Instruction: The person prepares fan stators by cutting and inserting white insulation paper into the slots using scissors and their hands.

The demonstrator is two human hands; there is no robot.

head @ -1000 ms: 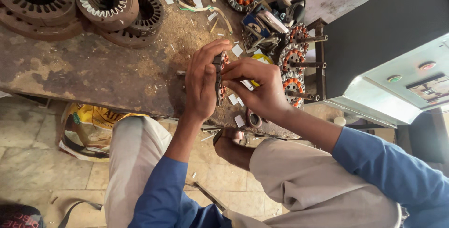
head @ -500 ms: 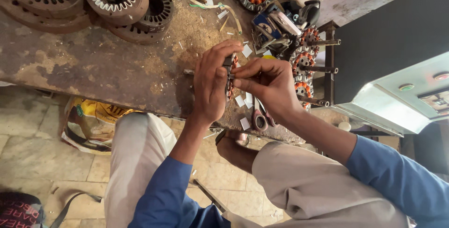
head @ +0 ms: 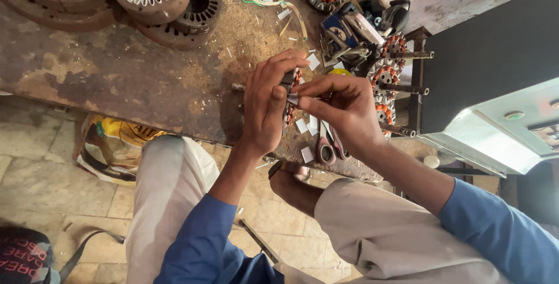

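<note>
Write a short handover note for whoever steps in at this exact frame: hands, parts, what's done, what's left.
Left hand: grips a small motor stator above the bench.
Right hand: pinches a white paper slip against the stator.
Nearby: cut slips and scissors at the bench edge, wound stators on a rack.
Done: how many slots are filled cannot be told.
Left: this slip is not yet fully seated.

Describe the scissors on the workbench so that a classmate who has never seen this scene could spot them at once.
Start at the rusty workbench and follow its near edge to just below the right hand. The scissors lie there among small white paper slips. Their looped pinkish handles set them apart from the round copper-wound stators nearby.
</note>
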